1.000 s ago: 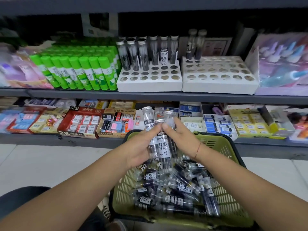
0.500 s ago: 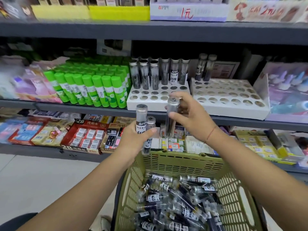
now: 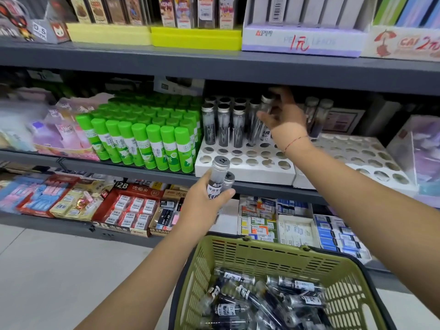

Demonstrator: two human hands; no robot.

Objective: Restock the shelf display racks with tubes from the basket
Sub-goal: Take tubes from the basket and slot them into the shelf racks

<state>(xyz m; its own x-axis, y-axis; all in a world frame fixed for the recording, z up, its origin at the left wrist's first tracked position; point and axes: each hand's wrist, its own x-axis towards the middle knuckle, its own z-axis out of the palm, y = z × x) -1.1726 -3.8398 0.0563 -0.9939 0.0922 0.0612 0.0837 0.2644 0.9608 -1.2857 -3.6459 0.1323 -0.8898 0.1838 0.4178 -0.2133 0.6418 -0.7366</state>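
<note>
A green basket (image 3: pixel 262 256) at the bottom holds several clear tubes (image 3: pixel 257 296) with dark contents and silver caps. On the middle shelf a white rack (image 3: pixel 245 173) with round holes has several tubes standing in its back rows. My right hand (image 3: pixel 283 113) grips one tube (image 3: pixel 263 120) at the rack's back right, tilted over a hole. My left hand (image 3: pixel 204 203) holds two tubes (image 3: pixel 217 177) upright just below the rack's front edge. A second white rack (image 3: pixel 357 163) to the right holds two tubes (image 3: pixel 317 113) at its back.
Green glue sticks (image 3: pixel 142 139) stand left of the racks. The upper shelf board (image 3: pixel 214 65) hangs low over the racks. Eraser boxes (image 3: pixel 128 208) and small packs fill the lower shelf. A purple box (image 3: pixel 419 158) sits at the far right. Pale floor lies left.
My right hand has lifted its tube from above the basket to the back right of the left rack. My left hand rose a little with its two tubes. The view tilted upward.
</note>
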